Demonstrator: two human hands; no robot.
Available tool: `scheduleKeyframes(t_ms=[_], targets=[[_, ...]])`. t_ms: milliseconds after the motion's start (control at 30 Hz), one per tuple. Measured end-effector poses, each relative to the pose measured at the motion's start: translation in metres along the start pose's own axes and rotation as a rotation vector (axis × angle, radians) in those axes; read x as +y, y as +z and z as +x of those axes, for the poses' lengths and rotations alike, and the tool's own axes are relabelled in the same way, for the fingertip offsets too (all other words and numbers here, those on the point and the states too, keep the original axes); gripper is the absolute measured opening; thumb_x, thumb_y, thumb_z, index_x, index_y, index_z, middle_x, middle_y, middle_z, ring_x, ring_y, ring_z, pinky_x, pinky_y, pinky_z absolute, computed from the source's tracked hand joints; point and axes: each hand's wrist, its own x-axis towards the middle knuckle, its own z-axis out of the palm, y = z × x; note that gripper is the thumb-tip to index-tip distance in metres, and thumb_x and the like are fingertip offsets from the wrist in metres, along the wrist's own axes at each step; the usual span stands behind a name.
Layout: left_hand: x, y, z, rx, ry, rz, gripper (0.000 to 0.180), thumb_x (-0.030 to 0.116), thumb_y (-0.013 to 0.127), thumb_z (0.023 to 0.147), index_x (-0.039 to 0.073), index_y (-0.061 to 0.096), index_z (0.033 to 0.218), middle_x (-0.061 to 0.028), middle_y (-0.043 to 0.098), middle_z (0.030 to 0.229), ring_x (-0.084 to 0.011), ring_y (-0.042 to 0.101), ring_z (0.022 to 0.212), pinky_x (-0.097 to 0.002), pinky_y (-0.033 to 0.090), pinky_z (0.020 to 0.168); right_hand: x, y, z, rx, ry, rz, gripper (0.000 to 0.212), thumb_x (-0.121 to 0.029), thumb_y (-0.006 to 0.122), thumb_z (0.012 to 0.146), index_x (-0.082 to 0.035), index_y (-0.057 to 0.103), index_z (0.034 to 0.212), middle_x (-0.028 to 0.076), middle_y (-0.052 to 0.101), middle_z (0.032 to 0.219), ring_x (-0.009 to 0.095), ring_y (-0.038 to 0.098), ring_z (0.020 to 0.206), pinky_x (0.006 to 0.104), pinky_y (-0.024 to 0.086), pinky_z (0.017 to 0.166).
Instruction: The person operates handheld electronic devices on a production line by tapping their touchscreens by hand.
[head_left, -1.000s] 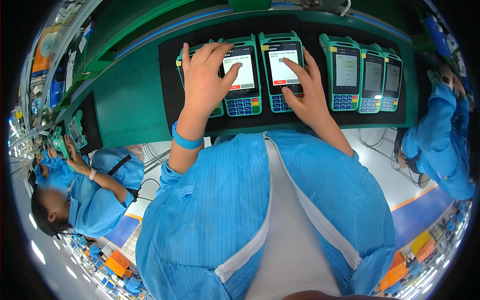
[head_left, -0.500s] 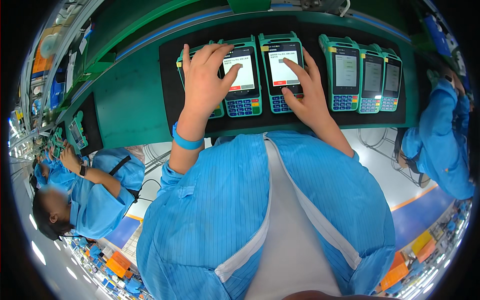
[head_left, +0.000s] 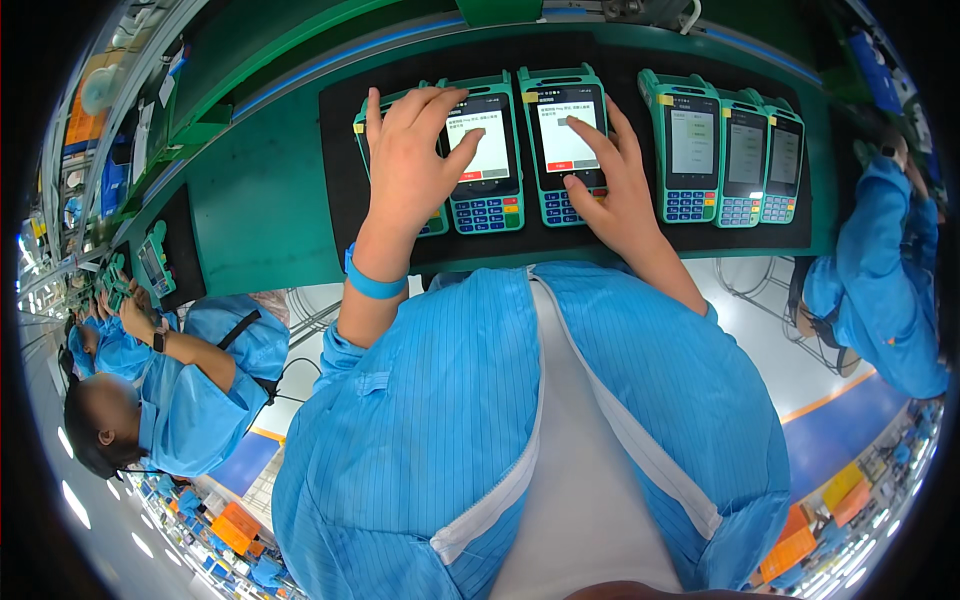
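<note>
Several green payment terminals with screens and keypads lie on a black mat. My left hand [head_left: 412, 160] rests with spread fingers over the leftmost terminal [head_left: 362, 125], hiding most of it. Its thumb reaches onto the lit screen of the terminal beside it [head_left: 487, 215]. My right hand [head_left: 618, 195] is open at another terminal [head_left: 553, 85], index finger over its white screen and thumb near the screen's lower edge. Both lit screens show a red button and a grey one. A blue wrist strap [head_left: 375, 284] circles my left wrist.
Three more terminals stand close together on the right, the nearest one [head_left: 690, 140] with a dimmer screen. The black mat [head_left: 600, 240] covers part of the green bench [head_left: 245, 225]. A co-worker [head_left: 200, 400] sits to the left with a terminal; another person [head_left: 885, 270] is at the right.
My hands and the terminals have hardly moved. At the left, the co-worker's hand and forearm have shifted slightly.
</note>
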Motion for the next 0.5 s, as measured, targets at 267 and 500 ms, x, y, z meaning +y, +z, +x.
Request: scheduleKeyframes(t_ms=[267,500], targets=[[0.0008,0.0001,0.0007,0.002,0.003,-0.001,0.036,0.023,0.073,0.074,0.011,0.063,0.106,-0.0043,0.061,0.104,-0.0228,0.057,0.103,-0.0569,0.021,0.108,0.0008,-0.0010,0.0001,0.000,-0.007,0.001,0.057,-0.016,0.064,0.077,-0.018,0.048,0.131,0.019,0.021,0.147,0.039,0.037,0.129,0.0432,0.046,0.093],[0.0009,0.0010,0.0016,0.005,0.011,0.003,0.036,0.023,0.073,0.074,0.011,0.063,0.106,-0.0039,0.061,0.104,-0.0222,0.057,0.102,-0.0578,0.021,0.108,0.0020,-0.0013,0.0001,-0.001,0.006,0.010,0.057,-0.016,0.064,0.077,-0.018,0.048,0.131,0.019,0.021,0.147,0.039,0.037,0.129,0.0435,0.046,0.094]])
